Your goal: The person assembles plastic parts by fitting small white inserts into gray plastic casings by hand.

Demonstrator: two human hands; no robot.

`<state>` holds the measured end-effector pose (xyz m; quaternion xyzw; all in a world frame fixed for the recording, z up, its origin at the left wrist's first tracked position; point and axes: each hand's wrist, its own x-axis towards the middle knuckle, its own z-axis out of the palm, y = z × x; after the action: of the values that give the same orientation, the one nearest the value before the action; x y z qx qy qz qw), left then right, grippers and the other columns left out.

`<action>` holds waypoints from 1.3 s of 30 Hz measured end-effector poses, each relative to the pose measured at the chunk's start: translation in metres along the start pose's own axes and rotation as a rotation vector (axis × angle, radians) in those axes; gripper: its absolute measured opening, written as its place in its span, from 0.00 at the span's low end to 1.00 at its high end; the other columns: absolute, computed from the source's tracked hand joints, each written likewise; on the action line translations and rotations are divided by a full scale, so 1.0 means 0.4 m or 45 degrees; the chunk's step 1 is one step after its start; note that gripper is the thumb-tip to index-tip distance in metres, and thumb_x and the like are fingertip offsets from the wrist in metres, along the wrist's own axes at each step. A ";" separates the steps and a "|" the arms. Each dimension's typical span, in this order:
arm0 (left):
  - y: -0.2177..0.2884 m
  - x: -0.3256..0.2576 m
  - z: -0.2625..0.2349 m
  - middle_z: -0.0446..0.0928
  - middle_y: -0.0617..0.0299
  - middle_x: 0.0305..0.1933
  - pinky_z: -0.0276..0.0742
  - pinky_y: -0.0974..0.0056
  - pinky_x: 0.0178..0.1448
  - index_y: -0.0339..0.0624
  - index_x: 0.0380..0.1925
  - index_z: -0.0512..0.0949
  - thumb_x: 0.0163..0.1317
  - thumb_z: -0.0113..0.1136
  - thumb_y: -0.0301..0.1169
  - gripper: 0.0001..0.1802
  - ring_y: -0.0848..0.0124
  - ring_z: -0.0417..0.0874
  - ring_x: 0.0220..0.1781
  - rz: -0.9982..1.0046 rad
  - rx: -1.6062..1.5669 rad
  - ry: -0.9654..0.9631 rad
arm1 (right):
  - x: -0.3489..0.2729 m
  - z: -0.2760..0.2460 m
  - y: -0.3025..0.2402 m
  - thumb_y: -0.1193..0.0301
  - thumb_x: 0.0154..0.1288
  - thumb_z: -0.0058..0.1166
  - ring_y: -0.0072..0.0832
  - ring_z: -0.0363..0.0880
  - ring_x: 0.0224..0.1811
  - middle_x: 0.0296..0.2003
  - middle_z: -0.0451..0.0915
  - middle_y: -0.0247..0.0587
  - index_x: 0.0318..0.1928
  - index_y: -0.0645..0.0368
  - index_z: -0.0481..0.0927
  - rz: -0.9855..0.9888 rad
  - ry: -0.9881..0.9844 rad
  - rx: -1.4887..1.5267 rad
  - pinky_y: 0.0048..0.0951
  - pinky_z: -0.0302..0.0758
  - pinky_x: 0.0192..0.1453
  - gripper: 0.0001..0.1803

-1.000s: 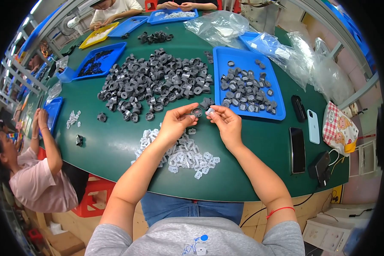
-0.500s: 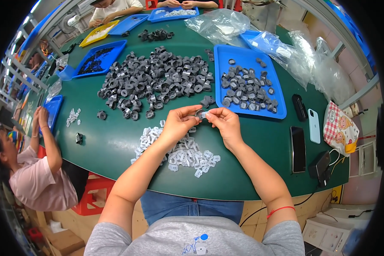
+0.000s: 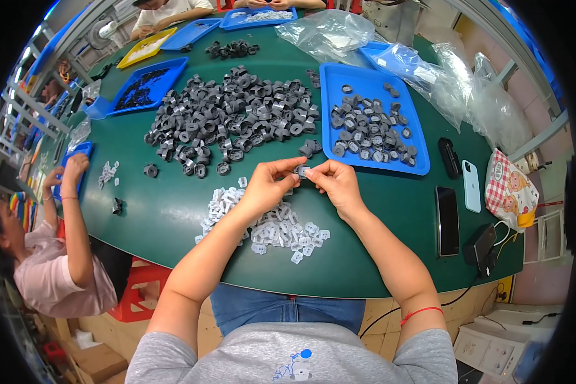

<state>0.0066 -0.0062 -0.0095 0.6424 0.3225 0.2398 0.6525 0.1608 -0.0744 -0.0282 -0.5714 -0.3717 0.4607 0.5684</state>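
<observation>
My left hand [image 3: 267,184] and my right hand [image 3: 334,181] meet above the green table [image 3: 166,217], fingertips pinching one small grey ring-shaped part [image 3: 301,170] between them. Under my hands lies a heap of small white plastic pieces [image 3: 272,224]. A big pile of grey ring parts [image 3: 237,118] spreads across the table beyond my hands. To the right of that pile, a blue tray [image 3: 336,83] holds several more grey parts.
Phones [image 3: 470,185] and a dark one [image 3: 447,221] lie at the right, beside a checked pouch [image 3: 509,192]. Clear plastic bags [image 3: 429,64] sit at the far right. Another person [image 3: 51,256] works at the left edge; other blue trays [image 3: 141,86] stand at the far left.
My hands have drawn a little closer together and toward me, still working the same small grey part. The person at the left has shifted an arm slightly.
</observation>
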 end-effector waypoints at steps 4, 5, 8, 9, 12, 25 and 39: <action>-0.008 0.002 0.004 0.75 0.61 0.41 0.72 0.73 0.45 0.36 0.50 0.71 0.56 0.48 0.18 0.19 0.77 0.75 0.40 0.071 0.066 -0.025 | -0.001 0.001 0.001 0.69 0.52 0.60 0.13 0.67 0.21 0.21 0.74 0.30 0.24 0.59 0.75 0.016 -0.038 -0.003 0.15 0.63 0.24 0.09; -0.010 0.002 0.004 0.75 0.61 0.42 0.72 0.72 0.46 0.36 0.50 0.71 0.56 0.48 0.18 0.19 0.77 0.75 0.41 0.090 0.106 -0.038 | -0.001 0.000 0.002 0.69 0.52 0.60 0.13 0.67 0.21 0.21 0.75 0.30 0.24 0.59 0.75 0.023 -0.049 -0.016 0.15 0.64 0.24 0.09; -0.016 0.001 0.007 0.74 0.61 0.39 0.72 0.72 0.44 0.36 0.49 0.72 0.56 0.48 0.18 0.18 0.76 0.75 0.38 0.135 0.125 -0.028 | -0.004 0.005 0.004 0.69 0.53 0.60 0.15 0.71 0.22 0.23 0.76 0.33 0.28 0.62 0.74 0.044 -0.064 -0.008 0.15 0.67 0.23 0.10; -0.017 0.001 0.009 0.74 0.60 0.36 0.71 0.71 0.42 0.36 0.48 0.73 0.55 0.49 0.19 0.18 0.75 0.76 0.36 0.161 0.103 -0.007 | -0.004 0.004 0.004 0.69 0.53 0.60 0.15 0.71 0.22 0.23 0.76 0.33 0.28 0.62 0.74 0.045 -0.063 -0.008 0.15 0.67 0.23 0.10; -0.015 0.000 0.008 0.74 0.60 0.43 0.72 0.72 0.46 0.36 0.49 0.71 0.57 0.47 0.18 0.18 0.77 0.75 0.41 0.118 0.137 -0.058 | -0.004 0.003 -0.002 0.71 0.54 0.58 0.19 0.76 0.28 0.27 0.76 0.36 0.32 0.63 0.73 0.126 -0.062 0.166 0.17 0.73 0.27 0.10; -0.005 -0.007 0.020 0.77 0.58 0.39 0.73 0.71 0.47 0.33 0.48 0.71 0.58 0.50 0.20 0.17 0.75 0.77 0.41 0.018 0.028 0.044 | -0.005 0.018 0.004 0.76 0.56 0.56 0.23 0.77 0.28 0.28 0.77 0.42 0.35 0.68 0.72 -0.015 -0.046 0.182 0.19 0.76 0.32 0.09; 0.010 -0.004 0.007 0.77 0.58 0.39 0.71 0.72 0.49 0.34 0.47 0.72 0.56 0.54 0.23 0.16 0.75 0.77 0.42 0.088 -0.108 0.036 | 0.006 -0.002 0.010 0.78 0.57 0.52 0.23 0.77 0.34 0.33 0.76 0.40 0.38 0.66 0.73 -0.004 -0.177 0.255 0.21 0.76 0.37 0.08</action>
<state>0.0079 -0.0090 -0.0056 0.6214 0.2989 0.2848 0.6659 0.1617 -0.0726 -0.0326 -0.4777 -0.3634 0.5332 0.5962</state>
